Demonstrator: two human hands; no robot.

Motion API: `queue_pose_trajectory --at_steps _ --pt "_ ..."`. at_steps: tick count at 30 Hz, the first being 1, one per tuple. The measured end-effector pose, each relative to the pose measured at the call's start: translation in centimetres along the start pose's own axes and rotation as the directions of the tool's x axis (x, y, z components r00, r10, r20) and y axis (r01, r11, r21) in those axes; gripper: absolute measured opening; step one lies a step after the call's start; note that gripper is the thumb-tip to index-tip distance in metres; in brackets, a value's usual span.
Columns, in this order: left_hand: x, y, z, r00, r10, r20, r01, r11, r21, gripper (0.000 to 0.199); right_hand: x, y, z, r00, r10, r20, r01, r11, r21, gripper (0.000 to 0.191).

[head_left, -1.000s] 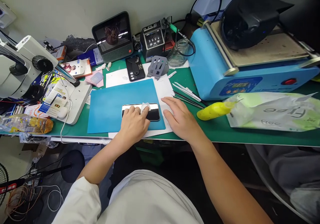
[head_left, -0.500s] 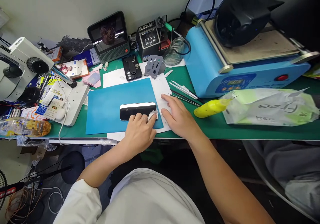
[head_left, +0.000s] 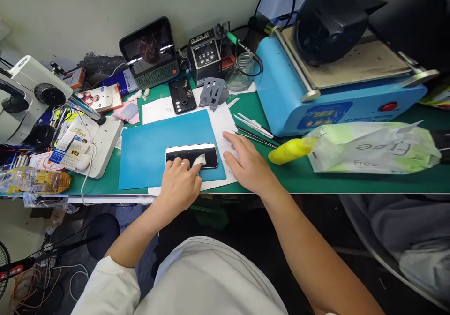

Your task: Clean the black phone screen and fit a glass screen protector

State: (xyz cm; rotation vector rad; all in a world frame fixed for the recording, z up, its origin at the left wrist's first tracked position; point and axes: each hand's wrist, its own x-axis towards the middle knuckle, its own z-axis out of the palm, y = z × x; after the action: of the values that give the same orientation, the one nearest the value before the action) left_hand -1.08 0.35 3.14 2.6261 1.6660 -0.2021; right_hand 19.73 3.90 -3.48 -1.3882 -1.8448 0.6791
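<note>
A smartphone with a dark screen lies face up on a blue mat. My left hand rests over the phone's near edge, a ring on one finger. Its fingers are closed on a small white wipe, which lies against the glass. My right hand is open just right of the mat, over white paper, with thumb and fingers apart and nothing in them. Tweezers lie beyond its fingertips, and a yellow bottle with a thin tip lies to its right.
A wet-wipe pack lies at the right before a blue heating machine. Behind the mat are a black phone case, a grey slotted metal plate, a glass jar and a display. A microscope stands left.
My left hand has slid left along the phone screen with the wipe, from near its right end toward the middle. My right hand keeps its place; the view has shifted slightly.
</note>
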Motion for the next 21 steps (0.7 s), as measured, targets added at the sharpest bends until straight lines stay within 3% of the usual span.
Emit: queue_pose_trajectory --at_steps 5,10,13,16,19,21 --pt "0.4 -0.2 0.3 0.998 -0.053 -0.024 0.053 0.998 0.022 0.038 0.0 0.0 0.0 1.0 0.012 0.005 -0.012 1.0 -0.008 0.052" --pt "1.7 2.4 0.8 0.998 0.032 -0.062 -0.034 0.999 -0.033 0.03 -0.2 0.5 0.5 0.999 -0.033 -0.034 0.032 0.999 -0.019 0.049" --pt "1.7 2.1 1.1 0.996 0.051 -0.07 -0.055 0.997 -0.053 0.03 -0.3 0.7 0.5 0.998 -0.045 -0.037 0.044 0.998 -0.039 0.046" --pt "1.0 -0.8 1.5 0.994 0.014 -0.113 -0.022 0.997 -0.069 0.036 -0.4 0.7 0.5 0.999 -0.039 -0.025 0.037 0.997 -0.067 0.044" --pt "0.3 -5.6 1.4 0.989 -0.023 -0.147 0.01 0.996 -0.091 0.04 -0.5 0.9 0.6 0.999 -0.029 -0.029 0.026 0.994 -0.102 0.043" --pt "0.5 -9.0 1.0 0.965 -0.041 -0.261 0.004 0.99 -0.143 0.038 -0.4 1.0 0.7 0.999 -0.041 -0.036 0.037 0.992 -0.12 0.042"
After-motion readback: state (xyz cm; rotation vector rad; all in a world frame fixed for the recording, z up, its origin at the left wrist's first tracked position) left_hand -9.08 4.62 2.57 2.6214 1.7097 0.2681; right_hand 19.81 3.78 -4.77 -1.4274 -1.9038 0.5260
